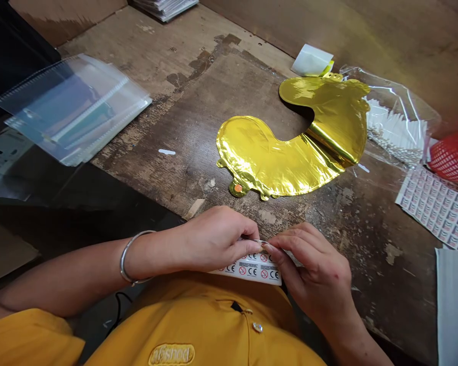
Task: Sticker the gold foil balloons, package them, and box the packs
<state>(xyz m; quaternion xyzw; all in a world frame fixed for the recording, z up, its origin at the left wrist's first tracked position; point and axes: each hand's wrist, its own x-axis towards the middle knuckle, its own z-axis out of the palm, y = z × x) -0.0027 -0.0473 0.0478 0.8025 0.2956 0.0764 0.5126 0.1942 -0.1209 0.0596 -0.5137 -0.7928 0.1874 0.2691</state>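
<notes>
Close to my body, at the table's near edge, my left hand (225, 239) and my right hand (309, 254) meet over a sheet of stickers (248, 270) printed with CE marks and red warning circles. The fingertips of both hands pinch the sheet's upper edge, which is bent there. Whether one sticker is lifted off is hidden by the fingers. Beyond the hands lies a flat gold foil balloon (267, 157), curved and folded over at its right part. An orange dot shows on a tab at its lower left.
A stack of clear plastic bags (80, 112) overhangs the table's left edge. On the right are a plastic bag of white sticks (397, 127), a red basket (454, 155) and another sticker sheet (438, 208). A white paper (312, 60) lies behind the balloon.
</notes>
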